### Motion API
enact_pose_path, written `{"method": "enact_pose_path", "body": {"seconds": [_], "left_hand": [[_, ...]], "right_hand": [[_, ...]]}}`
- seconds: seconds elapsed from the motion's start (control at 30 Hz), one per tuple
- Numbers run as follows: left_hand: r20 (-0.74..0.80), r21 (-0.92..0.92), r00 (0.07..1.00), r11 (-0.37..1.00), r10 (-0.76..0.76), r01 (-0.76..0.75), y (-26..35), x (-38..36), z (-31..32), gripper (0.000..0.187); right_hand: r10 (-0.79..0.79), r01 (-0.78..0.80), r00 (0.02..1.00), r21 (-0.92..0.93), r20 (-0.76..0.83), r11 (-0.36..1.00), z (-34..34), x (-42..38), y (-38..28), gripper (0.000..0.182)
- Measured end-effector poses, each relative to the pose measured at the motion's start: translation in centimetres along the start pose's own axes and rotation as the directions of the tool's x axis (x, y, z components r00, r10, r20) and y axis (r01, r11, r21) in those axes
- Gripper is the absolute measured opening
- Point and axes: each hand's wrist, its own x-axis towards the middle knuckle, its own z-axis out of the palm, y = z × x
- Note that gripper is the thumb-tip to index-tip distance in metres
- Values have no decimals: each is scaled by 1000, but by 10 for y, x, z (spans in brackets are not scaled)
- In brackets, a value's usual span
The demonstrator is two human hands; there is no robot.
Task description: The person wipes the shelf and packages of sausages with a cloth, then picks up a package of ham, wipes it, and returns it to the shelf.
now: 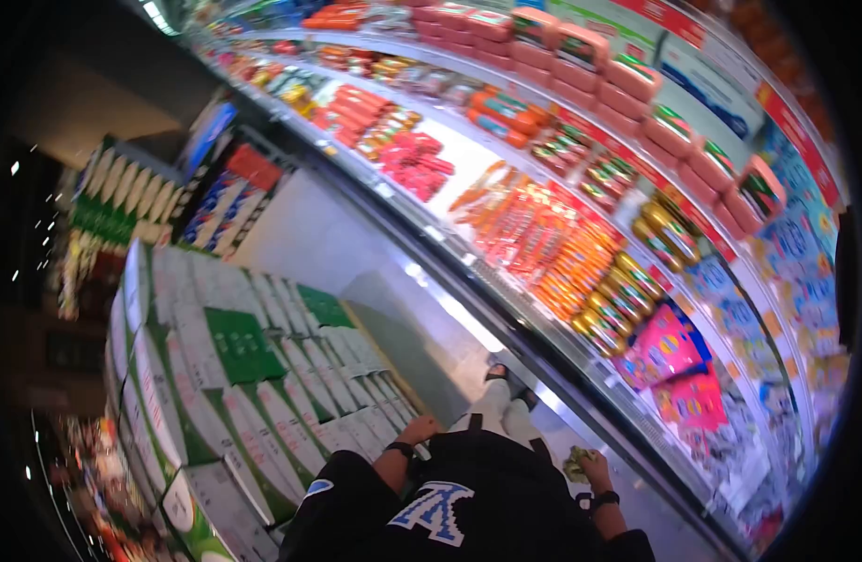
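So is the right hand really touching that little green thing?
Touching. The head view shows it: the right hand holds the green thing, with no gap between them.

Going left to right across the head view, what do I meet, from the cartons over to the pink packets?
Stacked white-and-green cartons → left hand → one foot → small greenish item → right hand holding it → pink packets.

blazed from shelves beyond the right hand; looked dim far left of the left hand; warped toward edges.
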Motion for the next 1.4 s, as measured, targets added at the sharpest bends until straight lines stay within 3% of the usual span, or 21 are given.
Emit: {"method": "enact_pose_path", "body": {"seconds": [0.07,0.1,0.13,0.23,0.33,0.4,0.43,0.47,0.63,0.7,0.77,0.83,0.87,0.9,0.93,0.97,1.0,1.1,1.23,1.3,1.4], "left_hand": [[-136,-17,988,997,-79,78,-9,-37,-7,33],[-291,-136,952,981,93,-137,41,45,2,32],[-318,-145,947,986,36,-86,28,15,-12,32],[-333,-118,931,972,153,-202,58,-29,-45,28],[-259,-109,950,972,172,-206,81,-51,-68,29],[-213,-84,965,981,154,-175,77,-52,-71,29],[-176,-100,972,979,156,-175,75,-46,-69,29],[-177,-50,968,980,179,-191,71,-40,-70,28],[32,232,985,958,168,-170,51,37,-69,27],[141,399,965,880,219,-258,55,89,-71,28],[259,558,915,725,309,-403,66,161,-59,28],[176,565,916,725,360,-393,115,216,-44,29],[54,367,942,871,331,-327,171,225,-44,30],[130,207,962,942,240,-263,220,242,-48,28],[161,166,942,933,295,-321,268,254,-49,27],[79,237,850,819,520,-523,297,268,-50,29],[15,530,935,790,355,-309,356,246,-61,33],[39,813,871,491,489,-313,341,307,-58,35],[52,815,817,448,574,-367,323,358,-52,38],[20,775,587,359,809,-521,329,375,-37,38],[99,732,464,252,880,-633,353,380,-7,47]], "right_hand": [[-64,55,988,67,140,996,21,27,-15,25],[-199,198,978,29,62,980,-40,78,-87,24],[-160,140,977,142,141,980,-15,75,-98,22],[-348,359,930,-99,116,928,20,110,-108,21],[-391,399,903,-8,176,917,47,126,-153,22],[-527,537,826,5,200,843,58,114,-177,24],[-542,561,824,-99,165,822,54,104,-191,30],[-496,517,855,-187,150,835,55,97,-201,35],[-228,235,969,77,-94,969,51,75,-151,37],[-44,110,971,273,-236,956,53,73,-100,33],[166,-56,927,313,-337,948,37,51,-58,32],[247,-73,850,359,-466,930,26,25,-37,27],[242,15,818,439,-522,899,28,16,-21,27],[242,107,781,504,-576,857,33,6,2,28],[261,125,720,490,-643,863,37,-3,29,28],[274,147,654,473,-705,868,46,-3,45,28],[291,134,650,483,-702,866,44,-1,39,28],[121,14,699,182,-705,983,-9,19,-8,30],[-40,85,723,32,-690,996,-44,132,-42,28],[-126,75,743,-104,-657,992,-48,191,-56,33],[-238,128,644,-204,-727,971,-36,264,-82,38]]}}
